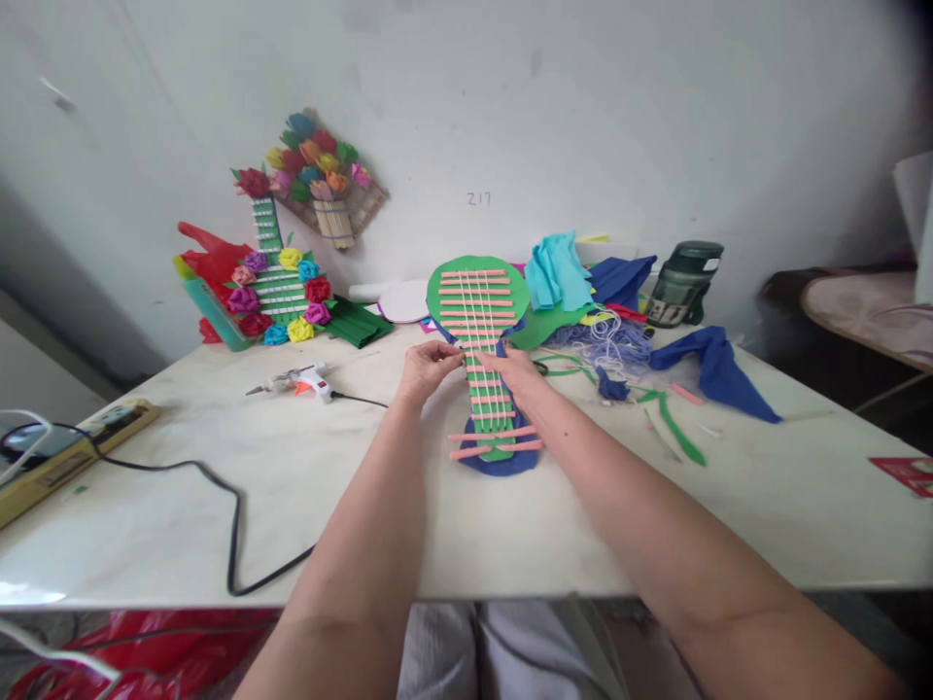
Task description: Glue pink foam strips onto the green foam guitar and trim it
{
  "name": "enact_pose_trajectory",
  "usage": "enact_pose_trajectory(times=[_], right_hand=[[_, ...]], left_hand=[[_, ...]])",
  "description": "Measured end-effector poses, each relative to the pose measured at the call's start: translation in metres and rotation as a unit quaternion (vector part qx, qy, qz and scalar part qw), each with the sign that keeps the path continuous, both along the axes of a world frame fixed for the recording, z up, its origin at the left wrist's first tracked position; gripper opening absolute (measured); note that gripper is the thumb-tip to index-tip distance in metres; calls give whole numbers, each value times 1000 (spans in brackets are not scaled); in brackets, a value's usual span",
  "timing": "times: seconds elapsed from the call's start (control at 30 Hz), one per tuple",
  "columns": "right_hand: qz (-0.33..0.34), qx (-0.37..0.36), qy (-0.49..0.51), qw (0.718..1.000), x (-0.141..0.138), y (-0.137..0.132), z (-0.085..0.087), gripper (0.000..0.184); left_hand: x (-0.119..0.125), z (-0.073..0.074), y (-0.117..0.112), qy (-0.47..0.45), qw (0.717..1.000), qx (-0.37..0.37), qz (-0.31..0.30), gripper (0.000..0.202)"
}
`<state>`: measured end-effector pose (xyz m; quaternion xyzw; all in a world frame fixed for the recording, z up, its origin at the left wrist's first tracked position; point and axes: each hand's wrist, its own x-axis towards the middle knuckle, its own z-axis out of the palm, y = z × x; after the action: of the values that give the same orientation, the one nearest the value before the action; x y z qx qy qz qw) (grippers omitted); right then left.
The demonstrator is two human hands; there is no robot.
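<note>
A paper guitar [487, 389] lies on the table in front of me, its green face crossed by pink strips and white strings running lengthwise. Dark blue paper [502, 468] shows from beneath it along the edges and at the near end. At the left edge of its neck, my left hand [430, 369] is closed, thumb and fingertips pinched together on the rim. My right hand [519, 377] grips the opposite edge, thumb over the front; its other fingers are partly hidden. Two pink strips [473, 452] stick out sideways near the close end.
A glue gun [310, 382] with a black cord rests on the left, near a power strip [109, 437]. Behind stands a flower-covered paper guitar [281, 282]. Blue crepe paper [710, 365], tangled yarn [612, 340] and a dark bottle [683, 282] are on the right.
</note>
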<state>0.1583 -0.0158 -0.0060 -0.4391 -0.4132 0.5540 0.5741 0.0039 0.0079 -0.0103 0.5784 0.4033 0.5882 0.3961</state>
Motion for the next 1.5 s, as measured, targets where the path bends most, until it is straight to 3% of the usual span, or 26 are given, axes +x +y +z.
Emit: enact_pose_trajectory(times=[0.33,0.53,0.73,1.1,1.5], right_hand=[[-3,14,8,1000,0,0,-1,27],[-8,25,-8,1000,0,-3,2,27],[-9,35,-40,999,0,-2,2,33],[-7,39,-68,997,1,1,-1,33],[-5,47,-76,996,2,5,-5,32]], left_hand=[[0,2,-4,22,1000,-19,9,14],[-1,3,-5,-50,998,-33,-16,27],[-1,7,-8,-40,998,-50,-25,35],[0,10,-7,-10,998,-61,-21,32],[0,7,-4,-63,993,-94,-40,35]])
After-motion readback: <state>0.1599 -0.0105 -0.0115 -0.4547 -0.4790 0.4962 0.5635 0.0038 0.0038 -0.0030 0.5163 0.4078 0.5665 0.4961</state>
